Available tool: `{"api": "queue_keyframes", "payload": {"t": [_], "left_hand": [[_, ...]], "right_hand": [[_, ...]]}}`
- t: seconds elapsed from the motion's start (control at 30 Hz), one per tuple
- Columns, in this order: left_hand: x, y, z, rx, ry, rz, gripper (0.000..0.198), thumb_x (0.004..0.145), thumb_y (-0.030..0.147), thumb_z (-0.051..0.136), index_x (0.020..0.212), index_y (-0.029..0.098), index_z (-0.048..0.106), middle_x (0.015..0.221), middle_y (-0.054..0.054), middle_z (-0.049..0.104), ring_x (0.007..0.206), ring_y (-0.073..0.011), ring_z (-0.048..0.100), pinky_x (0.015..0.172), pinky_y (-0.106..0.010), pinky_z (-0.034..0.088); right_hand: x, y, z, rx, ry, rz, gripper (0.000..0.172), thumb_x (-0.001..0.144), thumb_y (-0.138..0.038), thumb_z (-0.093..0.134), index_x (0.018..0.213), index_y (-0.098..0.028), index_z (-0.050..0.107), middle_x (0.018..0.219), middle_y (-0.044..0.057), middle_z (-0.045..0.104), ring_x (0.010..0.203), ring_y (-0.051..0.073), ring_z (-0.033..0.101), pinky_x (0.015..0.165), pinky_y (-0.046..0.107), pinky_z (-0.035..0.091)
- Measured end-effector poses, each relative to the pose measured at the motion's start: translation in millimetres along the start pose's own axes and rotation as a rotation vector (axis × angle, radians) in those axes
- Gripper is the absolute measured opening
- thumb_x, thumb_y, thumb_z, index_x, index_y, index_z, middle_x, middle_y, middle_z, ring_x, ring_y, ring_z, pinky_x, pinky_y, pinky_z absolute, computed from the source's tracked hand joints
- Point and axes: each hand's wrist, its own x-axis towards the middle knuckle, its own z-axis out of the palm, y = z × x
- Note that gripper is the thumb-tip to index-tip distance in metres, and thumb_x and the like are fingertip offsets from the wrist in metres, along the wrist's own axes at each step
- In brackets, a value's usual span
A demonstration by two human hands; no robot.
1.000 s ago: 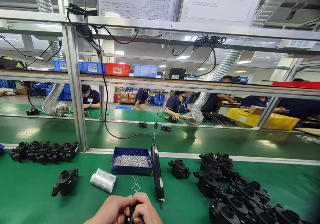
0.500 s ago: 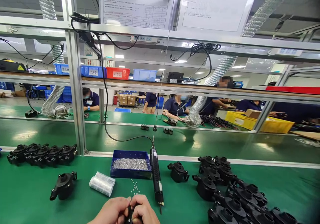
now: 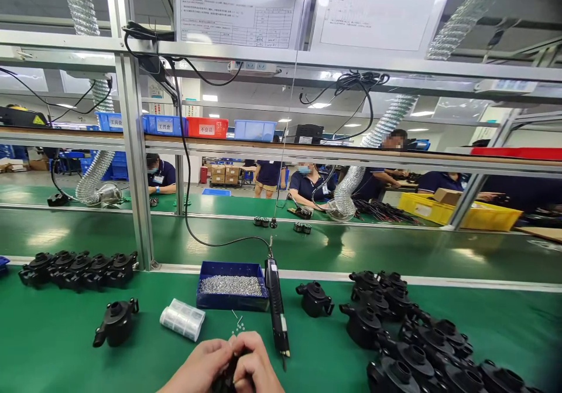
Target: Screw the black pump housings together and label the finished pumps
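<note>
At the bottom of the head view, my left hand (image 3: 202, 368) and my right hand (image 3: 257, 362) are closed together on a black part (image 3: 225, 379). Fingers cover most of it, so its full shape is hidden. Just beyond the fingertips lie small shiny metal pieces (image 3: 238, 325) on the green mat. Behind them stands a dark blue bin (image 3: 232, 303) filled with small metal pieces. A black electric screwdriver (image 3: 275, 308) hangs on a cable to the right of the bin, tip down.
A black pump-like housing (image 3: 116, 323) and a clear plastic case (image 3: 182, 320) sit at left. Another black housing (image 3: 315, 299) stands right of the screwdriver. Several more housings (image 3: 406, 358) crowd the right side, and a row (image 3: 79, 270) lines the back left. An upright metal post (image 3: 139, 205) rises behind.
My right hand has risen slightly, and more of the black part shows between my hands. The whole view has shifted a little. Both hands keep their hold.
</note>
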Motion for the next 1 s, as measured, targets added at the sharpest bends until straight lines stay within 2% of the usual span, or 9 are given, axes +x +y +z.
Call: {"api": "queue_keyframes", "payload": {"t": [0.1,0.2,0.27,0.37,0.5,0.6,0.7,0.87,1.0], "left_hand": [[-8,0,10.9,-0.004,0.048,-0.024,0.079,0.036,0.078,0.092,0.073,0.019,0.056,0.061,0.005,0.053,0.057,-0.0095,0.046,0.050,-0.021,0.036],[-12,-1,18.4,0.048,0.076,-0.037,0.083,0.036,0.078,0.093,0.083,0.019,0.057,0.075,-0.001,0.066,0.068,-0.0169,0.061,0.056,-0.029,0.052],[-14,-1,20.2,0.051,0.089,-0.015,0.081,0.038,0.075,0.094,0.083,0.018,0.057,0.076,-0.003,0.067,0.068,-0.0190,0.064,0.058,-0.032,0.055],[-16,4,19.0,0.059,0.169,0.084,0.076,0.044,0.072,0.094,0.084,0.016,0.061,0.079,-0.004,0.067,0.066,-0.0174,0.062,0.055,-0.031,0.055],[-19,9,13.4,0.088,0.158,0.120,0.070,0.058,0.068,0.092,0.093,0.014,0.065,0.094,-0.008,0.069,0.083,-0.0185,0.064,0.067,-0.032,0.060],[-18,9,8.3,0.066,0.177,0.108,0.075,0.054,0.063,0.096,0.103,0.018,0.062,0.101,-0.006,0.069,0.090,-0.0206,0.065,0.071,-0.035,0.061],[-17,9,6.1,0.072,0.200,0.057,0.077,0.052,0.063,0.097,0.102,0.018,0.062,0.098,-0.005,0.068,0.085,-0.0188,0.065,0.070,-0.034,0.059],[-22,14,9.9,0.145,0.092,0.009,0.071,0.053,0.056,0.099,0.100,0.012,0.070,0.095,-0.010,0.073,0.080,-0.0173,0.067,0.069,-0.027,0.052],[-23,15,9.7,0.145,0.090,0.008,0.072,0.048,0.055,0.101,0.096,0.012,0.070,0.091,-0.009,0.072,0.079,-0.0182,0.067,0.071,-0.028,0.052]], "right_hand": [[14,-11,3,0.204,0.215,0.198,0.034,0.108,-0.054,0.043,0.093,-0.026,0.055,0.102,0.007,0.055,0.086,0.022,0.060,0.077,0.035,0.055],[25,-22,-5,0.375,0.282,0.440,0.031,0.106,-0.051,0.049,0.096,-0.024,0.058,0.104,0.007,0.055,0.081,0.020,0.059,0.075,0.033,0.055],[28,-25,-13,0.409,0.311,0.503,0.030,0.106,-0.053,0.051,0.104,-0.024,0.062,0.101,0.007,0.057,0.081,0.020,0.061,0.077,0.034,0.056],[29,-22,-21,0.319,0.359,0.510,0.030,0.106,-0.052,0.052,0.109,-0.024,0.063,0.093,0.005,0.059,0.082,0.020,0.062,0.079,0.032,0.056],[28,-18,-15,0.232,0.372,0.479,0.033,0.105,-0.053,0.054,0.095,-0.023,0.063,0.086,0.004,0.058,0.078,0.019,0.059,0.073,0.028,0.054],[28,-18,-10,0.235,0.338,0.464,0.032,0.106,-0.051,0.052,0.094,-0.024,0.062,0.089,0.004,0.057,0.080,0.019,0.058,0.076,0.027,0.054],[28,-17,-12,0.234,0.314,0.475,0.030,0.108,-0.049,0.049,0.095,-0.025,0.061,0.090,0.003,0.056,0.081,0.019,0.058,0.078,0.027,0.053],[25,-14,-15,0.223,0.294,0.479,0.029,0.109,-0.048,0.047,0.097,-0.025,0.060,0.090,0.003,0.056,0.080,0.019,0.057,0.077,0.028,0.052],[22,-14,-10,0.173,0.242,0.426,0.027,0.111,-0.043,0.042,0.096,-0.025,0.057,0.094,0.004,0.054,0.084,0.019,0.057,0.078,0.028,0.052]]}}
